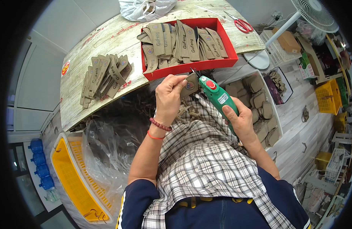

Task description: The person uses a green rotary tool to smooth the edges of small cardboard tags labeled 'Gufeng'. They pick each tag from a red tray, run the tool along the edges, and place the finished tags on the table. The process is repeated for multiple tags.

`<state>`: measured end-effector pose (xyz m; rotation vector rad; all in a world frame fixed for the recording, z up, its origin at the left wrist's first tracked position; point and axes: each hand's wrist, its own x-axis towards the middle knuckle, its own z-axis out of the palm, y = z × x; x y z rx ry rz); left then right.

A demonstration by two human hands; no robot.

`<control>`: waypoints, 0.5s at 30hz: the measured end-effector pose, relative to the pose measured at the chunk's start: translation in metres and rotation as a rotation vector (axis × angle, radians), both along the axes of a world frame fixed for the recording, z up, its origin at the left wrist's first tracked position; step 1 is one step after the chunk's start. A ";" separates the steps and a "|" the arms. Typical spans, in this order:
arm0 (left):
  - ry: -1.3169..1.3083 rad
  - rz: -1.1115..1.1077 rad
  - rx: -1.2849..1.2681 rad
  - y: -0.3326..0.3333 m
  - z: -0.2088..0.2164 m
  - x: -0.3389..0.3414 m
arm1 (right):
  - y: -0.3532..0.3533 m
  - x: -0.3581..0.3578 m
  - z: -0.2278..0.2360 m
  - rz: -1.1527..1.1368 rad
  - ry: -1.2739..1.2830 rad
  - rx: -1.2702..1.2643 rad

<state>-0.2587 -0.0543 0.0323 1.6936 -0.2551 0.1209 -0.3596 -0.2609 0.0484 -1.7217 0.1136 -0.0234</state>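
Observation:
My left hand point(168, 96) pinches a khaki fabric piece point(190, 84) with a round emblem between thumb and fingers. My right hand point(240, 121) is wrapped round green electric scissors point(218, 96) with a red button on top. Their dark tip lies close beside the piece's upper edge; whether it touches the fabric I cannot tell. Just beyond, a red open box point(191, 68) on the table holds many similar khaki fabric strips point(190, 42) with printed lettering. Left of the box lies a fanned pile of the same strips point(105, 76).
Red-handled scissors point(242, 26) and a white plastic bag point(145, 9) lie on the table point(88, 45). A yellow basket point(75, 183) and clear plastic sheet point(107, 149) are at left. At right stand a bin of khaki pieces point(260, 103) and a white fan point(315, 15).

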 end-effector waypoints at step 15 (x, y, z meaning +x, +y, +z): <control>-0.288 0.898 1.098 0.207 0.007 0.152 | -0.001 0.013 -0.011 -0.044 -0.002 -0.035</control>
